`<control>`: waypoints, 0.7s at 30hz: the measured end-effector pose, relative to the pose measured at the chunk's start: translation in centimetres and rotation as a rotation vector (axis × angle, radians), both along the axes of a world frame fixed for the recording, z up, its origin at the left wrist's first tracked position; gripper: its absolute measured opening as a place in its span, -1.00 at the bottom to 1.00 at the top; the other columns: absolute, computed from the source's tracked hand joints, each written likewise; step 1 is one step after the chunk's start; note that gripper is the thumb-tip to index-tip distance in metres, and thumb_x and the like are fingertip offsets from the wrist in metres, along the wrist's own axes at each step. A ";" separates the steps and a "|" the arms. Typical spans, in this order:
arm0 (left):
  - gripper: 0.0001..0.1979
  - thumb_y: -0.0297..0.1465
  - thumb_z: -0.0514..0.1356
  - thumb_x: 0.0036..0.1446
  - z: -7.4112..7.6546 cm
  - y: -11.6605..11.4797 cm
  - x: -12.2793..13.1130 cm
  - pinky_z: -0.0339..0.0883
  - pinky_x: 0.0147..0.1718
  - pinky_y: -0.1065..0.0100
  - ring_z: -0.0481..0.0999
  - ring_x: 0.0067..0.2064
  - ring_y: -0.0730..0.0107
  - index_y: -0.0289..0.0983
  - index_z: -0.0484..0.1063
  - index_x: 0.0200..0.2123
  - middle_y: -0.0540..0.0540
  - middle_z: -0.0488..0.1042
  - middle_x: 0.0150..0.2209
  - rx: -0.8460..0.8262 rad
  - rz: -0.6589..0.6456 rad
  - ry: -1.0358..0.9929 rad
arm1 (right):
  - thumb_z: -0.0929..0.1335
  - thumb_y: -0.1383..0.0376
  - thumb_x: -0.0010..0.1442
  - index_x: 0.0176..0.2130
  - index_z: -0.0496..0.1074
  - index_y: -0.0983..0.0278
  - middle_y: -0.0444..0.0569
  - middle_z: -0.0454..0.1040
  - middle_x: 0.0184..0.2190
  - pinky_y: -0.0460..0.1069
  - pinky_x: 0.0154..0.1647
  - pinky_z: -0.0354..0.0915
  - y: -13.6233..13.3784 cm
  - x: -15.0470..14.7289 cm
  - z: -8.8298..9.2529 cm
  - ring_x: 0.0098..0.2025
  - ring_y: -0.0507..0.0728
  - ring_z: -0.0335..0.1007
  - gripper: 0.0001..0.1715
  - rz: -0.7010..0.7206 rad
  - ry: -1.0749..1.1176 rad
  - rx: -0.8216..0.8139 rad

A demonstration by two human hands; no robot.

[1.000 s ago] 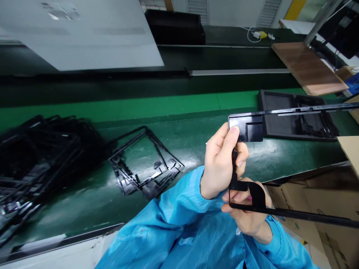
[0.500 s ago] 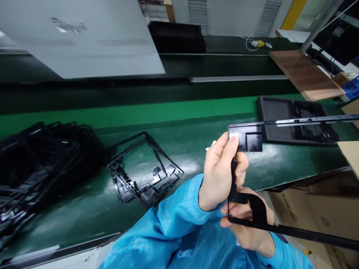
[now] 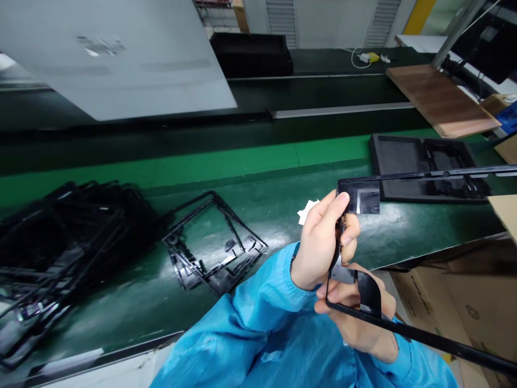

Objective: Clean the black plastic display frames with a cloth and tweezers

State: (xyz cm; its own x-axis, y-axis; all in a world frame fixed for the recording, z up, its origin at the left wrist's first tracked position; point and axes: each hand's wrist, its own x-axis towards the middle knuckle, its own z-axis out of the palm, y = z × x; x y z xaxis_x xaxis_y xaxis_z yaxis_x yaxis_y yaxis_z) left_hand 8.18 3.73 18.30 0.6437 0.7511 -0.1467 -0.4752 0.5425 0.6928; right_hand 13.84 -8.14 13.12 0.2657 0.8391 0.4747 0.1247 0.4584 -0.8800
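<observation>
I hold a thin black plastic frame (image 3: 440,175) in both hands, its long bars running off to the right. My left hand (image 3: 321,242) is closed on the frame's upper left corner, thumb pressed on the corner plate. Below it, my right hand (image 3: 357,318) grips the lower corner with fingers curled around the bar. Both sleeves are blue. A small white scrap (image 3: 307,211) lies on the belt just behind my left hand.
A few loose black frames (image 3: 214,245) lie on the green conveyor belt (image 3: 258,156); a big pile of frames (image 3: 60,248) sits at left. A black tray (image 3: 424,167) rests at right, cardboard boxes (image 3: 452,302) below it, a wooden board (image 3: 440,99) behind, and a large grey panel (image 3: 113,54) at the back.
The frame has tilted slightly, its lower bar dropping toward the right. My hands kept their grip and shifted a little right; the view drifted.
</observation>
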 end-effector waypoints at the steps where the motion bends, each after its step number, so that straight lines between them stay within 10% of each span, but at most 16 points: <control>1: -0.56 -0.06 0.24 0.42 0.0 0.0 0.0 0.06 -0.80 0.62 0.07 -0.79 0.66 -0.18 0.13 -0.31 0.26 0.18 -0.66 0.000 -0.002 -0.002 | 0.57 0.40 0.33 -0.17 0.59 0.17 -0.13 0.62 -0.29 -0.08 -0.33 0.63 -0.1 0.0 -0.2 -0.35 0.08 0.65 -0.83 0.004 0.001 -0.010; 21: -0.55 0.04 0.34 0.35 0.1 -0.1 -0.1 0.00 -0.82 0.60 0.04 -0.79 0.62 -0.18 0.31 -0.18 0.24 0.21 -0.67 0.029 -0.023 -0.084 | 0.59 0.38 0.31 -0.16 0.60 0.14 -0.13 0.67 -0.28 -0.05 -0.37 0.62 0.1 0.2 -0.3 -0.40 0.09 0.64 -0.82 -0.089 -0.088 0.067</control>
State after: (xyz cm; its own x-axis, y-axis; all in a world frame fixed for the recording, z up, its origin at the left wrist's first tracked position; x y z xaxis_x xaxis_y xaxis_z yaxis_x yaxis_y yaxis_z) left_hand 8.12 3.65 18.36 0.6701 0.7389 -0.0700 -0.5199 0.5346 0.6663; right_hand 14.06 -8.03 12.86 0.2926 0.7794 0.5540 0.2431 0.4996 -0.8314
